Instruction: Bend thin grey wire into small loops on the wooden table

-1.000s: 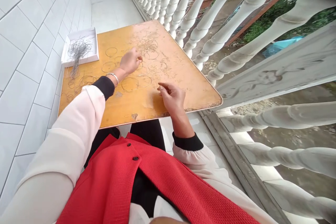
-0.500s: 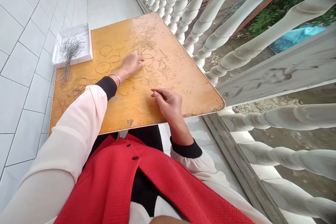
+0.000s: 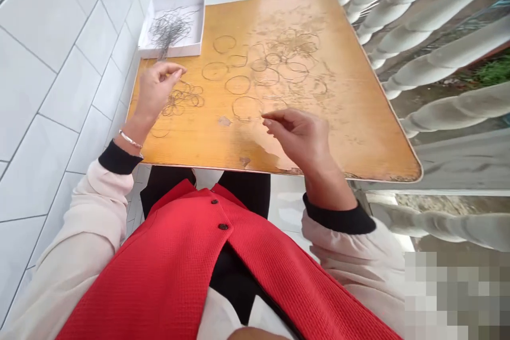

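Note:
My left hand point(image 3: 155, 87) is raised over the left side of the wooden table point(image 3: 350, 133), thumb and forefinger pinched together. Whatever it may hold is too thin to see. Just beside it lies a tangled cluster of small thin wire rings point(image 3: 181, 100). Above the table's front part, my right hand point(image 3: 300, 133) is also closed in a pinch, its fingertips near a larger wire ring point(image 3: 247, 120). Anything between those fingers cannot be made out. Several more round wire loops point(image 3: 266, 69) are spread across the middle and far part of the tabletop.
A shallow white box point(image 3: 179, 52) at the table's far left corner holds a bundle of thin dark wires point(image 3: 169, 29), some hanging over its front wall. White tiled wall point(image 3: 59, 90) runs along the left. White balusters point(image 3: 450, 103) line the right side.
My left hand has left the loops in the table's middle and moved left, to near the box and the small rings. My right hand stays pinched over the front part. The view has shifted.

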`<state>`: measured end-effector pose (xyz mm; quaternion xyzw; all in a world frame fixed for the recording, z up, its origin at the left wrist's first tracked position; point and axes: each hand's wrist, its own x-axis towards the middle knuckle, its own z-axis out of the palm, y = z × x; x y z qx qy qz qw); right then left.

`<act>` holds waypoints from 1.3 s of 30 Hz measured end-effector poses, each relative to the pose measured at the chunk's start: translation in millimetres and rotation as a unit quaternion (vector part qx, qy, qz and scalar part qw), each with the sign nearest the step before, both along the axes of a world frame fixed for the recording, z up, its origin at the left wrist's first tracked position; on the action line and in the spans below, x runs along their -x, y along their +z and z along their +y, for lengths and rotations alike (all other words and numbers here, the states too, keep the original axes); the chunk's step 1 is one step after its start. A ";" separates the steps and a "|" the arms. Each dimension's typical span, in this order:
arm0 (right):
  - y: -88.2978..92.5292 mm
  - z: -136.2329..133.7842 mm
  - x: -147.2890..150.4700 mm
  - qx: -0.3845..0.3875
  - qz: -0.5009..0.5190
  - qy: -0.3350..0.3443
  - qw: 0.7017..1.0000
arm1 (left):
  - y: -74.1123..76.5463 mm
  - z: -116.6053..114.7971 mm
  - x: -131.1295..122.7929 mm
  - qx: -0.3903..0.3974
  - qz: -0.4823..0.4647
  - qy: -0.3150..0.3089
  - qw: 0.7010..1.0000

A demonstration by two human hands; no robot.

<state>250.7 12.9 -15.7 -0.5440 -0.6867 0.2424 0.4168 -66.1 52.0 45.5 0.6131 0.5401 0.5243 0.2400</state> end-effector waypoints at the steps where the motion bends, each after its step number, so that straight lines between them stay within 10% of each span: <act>1: 8.4 8.4 12.3 -0.024 -0.035 0.033 0.999 | -6.9 -12.5 8.5 0.003 -0.019 0.007 1.000; 6: 11.5 89.8 86.4 -0.063 -0.121 0.146 0.980 | -36.9 -46.7 20.1 0.036 0.000 0.033 0.999; 13: -28.5 179.5 155.1 -0.039 -0.199 0.104 0.974 | -52.5 -47.2 11.5 0.036 0.074 0.027 0.996; 19: -28.3 164.8 153.0 -0.009 -0.178 0.109 0.978 | -61.8 -43.0 9.7 0.063 0.111 -0.003 0.992; 30: 34.2 102.6 101.6 -0.082 -0.045 0.088 0.992 | -38.7 -26.1 -2.6 0.061 0.031 0.003 0.998; 39: 11.3 86.5 103.2 0.021 -0.008 0.152 0.988 | -35.5 -12.6 -13.5 0.075 0.007 0.004 0.997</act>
